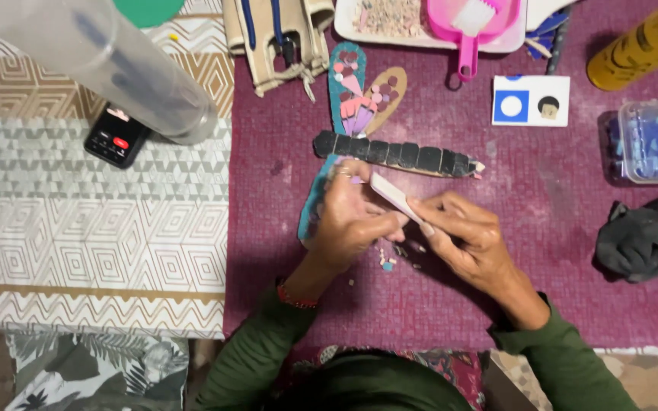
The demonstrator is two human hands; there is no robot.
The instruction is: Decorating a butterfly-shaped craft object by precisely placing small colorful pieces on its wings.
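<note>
Tile strip: a pale pink, flat strip [391, 195] that I hold between both hands, just below the dragonfly's dark body.
Left hand: my left hand [354, 217] curls shut around the strip's upper end, ring on one finger, red bracelet [295, 298] at the wrist.
Right hand: my right hand [462, 236] pinches the strip's lower end, fingers closed narrow on it.
Dragonfly mosaic: wooden dragonfly shape [390, 152] lies on the maroon mat [542, 198]; black tiles cover its body, pink and purple pieces fill the upper wings, and my left hand covers part of a teal lower wing.
Chips: small tile bits [388, 261] lie on the mat under my hands.
Around: phone [116, 137] at left, pink dustpan [470, 23] above, box of blue tiles [656, 141] and dark cloth [645, 236] at right.
</note>
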